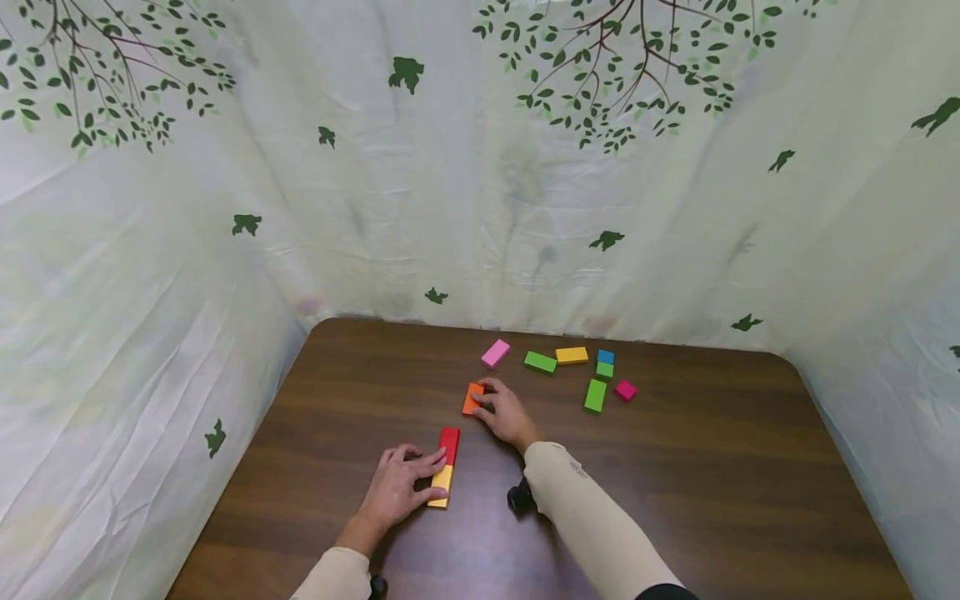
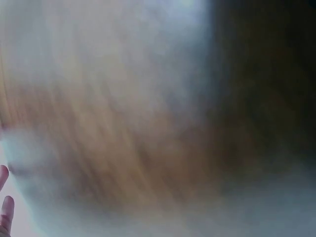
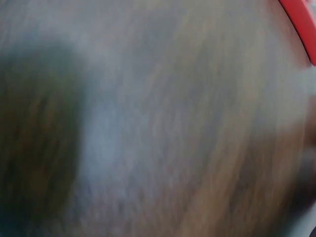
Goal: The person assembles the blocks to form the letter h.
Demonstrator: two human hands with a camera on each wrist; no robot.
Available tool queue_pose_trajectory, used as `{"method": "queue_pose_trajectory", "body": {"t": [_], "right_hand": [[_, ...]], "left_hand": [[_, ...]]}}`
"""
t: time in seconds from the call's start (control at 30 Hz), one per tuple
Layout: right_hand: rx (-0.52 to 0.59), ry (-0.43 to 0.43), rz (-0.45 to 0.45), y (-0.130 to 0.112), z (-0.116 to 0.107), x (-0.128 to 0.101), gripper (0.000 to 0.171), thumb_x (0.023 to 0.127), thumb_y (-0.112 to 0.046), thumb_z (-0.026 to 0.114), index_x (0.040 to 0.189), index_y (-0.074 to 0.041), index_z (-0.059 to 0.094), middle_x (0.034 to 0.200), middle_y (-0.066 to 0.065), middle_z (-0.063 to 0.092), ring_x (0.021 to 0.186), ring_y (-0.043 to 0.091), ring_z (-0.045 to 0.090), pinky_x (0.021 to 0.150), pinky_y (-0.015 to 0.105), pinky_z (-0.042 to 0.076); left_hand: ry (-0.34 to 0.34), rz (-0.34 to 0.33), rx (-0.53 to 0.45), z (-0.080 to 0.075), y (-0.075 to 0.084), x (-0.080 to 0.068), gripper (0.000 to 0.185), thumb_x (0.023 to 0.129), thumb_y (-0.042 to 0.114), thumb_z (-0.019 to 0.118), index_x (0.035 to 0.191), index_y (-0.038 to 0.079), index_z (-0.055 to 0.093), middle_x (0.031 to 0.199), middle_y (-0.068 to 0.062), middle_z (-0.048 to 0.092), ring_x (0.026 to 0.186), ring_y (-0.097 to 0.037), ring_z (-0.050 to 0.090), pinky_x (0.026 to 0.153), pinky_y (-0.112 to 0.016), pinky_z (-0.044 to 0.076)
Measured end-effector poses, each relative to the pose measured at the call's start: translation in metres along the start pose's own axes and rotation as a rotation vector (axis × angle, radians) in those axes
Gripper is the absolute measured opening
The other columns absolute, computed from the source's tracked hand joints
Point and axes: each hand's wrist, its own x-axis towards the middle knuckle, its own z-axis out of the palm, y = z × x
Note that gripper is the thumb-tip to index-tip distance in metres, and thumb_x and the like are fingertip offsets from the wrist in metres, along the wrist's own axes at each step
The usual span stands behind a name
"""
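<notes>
In the head view my right hand [image 1: 510, 414] pinches an orange block [image 1: 471, 400] between thumb and fingers, at the table's middle. Lower and to the left, my left hand [image 1: 397, 485] touches two blocks lying end to end: its index finger reaches the red block [image 1: 450, 442] and its thumb lies on the yellow block [image 1: 442, 481]. The orange block sits apart from the red one, farther up the table. Two fingertips [image 2: 6, 212] show at the left edge of the left wrist view. A red block's edge [image 3: 300, 27] enters the right wrist view's corner; the rest there is blurred.
Beyond the right hand lie a pink block [image 1: 495, 353], a green block [image 1: 540, 362] touching a yellow-orange block [image 1: 572, 356], a blue block [image 1: 605, 357] beside a small green block [image 1: 604, 370], another green block [image 1: 595, 396] and a magenta block [image 1: 626, 390]. Printed curtains [image 1: 525, 208] border the brown table [image 1: 712, 467].
</notes>
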Motion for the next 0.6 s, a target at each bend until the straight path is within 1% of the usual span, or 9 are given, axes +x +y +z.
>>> {"method": "queue_pose_trajectory", "body": {"t": [0.17, 0.33, 0.43, 0.6], "right_hand": [[-0.008, -0.023, -0.023, -0.006, 0.004, -0.001, 0.039, 0.093, -0.019, 0.065, 0.127, 0.000, 0.061, 0.140, 0.011, 0.048, 0.130, 0.028, 0.045, 0.107, 0.043, 0.035], [-0.009, -0.008, -0.051, -0.009, 0.011, -0.001, 0.038, 0.092, -0.019, 0.067, 0.124, 0.000, 0.063, 0.137, 0.010, 0.051, 0.127, 0.027, 0.048, 0.105, 0.042, 0.037], [-0.002, -0.017, -0.066, -0.011, 0.014, 0.000, 0.038, 0.092, -0.020, 0.066, 0.125, -0.001, 0.063, 0.137, 0.009, 0.051, 0.127, 0.027, 0.048, 0.105, 0.042, 0.038], [0.028, -0.033, -0.064, -0.016, 0.019, 0.000, 0.039, 0.093, -0.020, 0.065, 0.126, -0.001, 0.062, 0.138, 0.010, 0.050, 0.129, 0.027, 0.047, 0.106, 0.042, 0.037]], "left_hand": [[0.029, 0.036, 0.037, 0.002, -0.001, 0.001, 0.061, 0.072, 0.054, 0.073, 0.121, 0.018, 0.069, 0.120, 0.006, 0.067, 0.098, -0.023, 0.055, 0.087, -0.046, 0.037], [0.031, 0.029, 0.035, 0.003, -0.001, 0.001, 0.059, 0.073, 0.053, 0.073, 0.121, 0.018, 0.069, 0.121, 0.007, 0.067, 0.099, -0.023, 0.054, 0.089, -0.045, 0.036], [0.033, 0.027, 0.039, 0.003, -0.001, 0.001, 0.059, 0.073, 0.053, 0.073, 0.121, 0.019, 0.069, 0.121, 0.008, 0.067, 0.099, -0.022, 0.054, 0.089, -0.045, 0.036], [0.051, 0.040, 0.036, 0.003, -0.002, 0.000, 0.060, 0.071, 0.052, 0.074, 0.120, 0.018, 0.069, 0.120, 0.008, 0.067, 0.098, -0.022, 0.055, 0.088, -0.044, 0.037]]}}
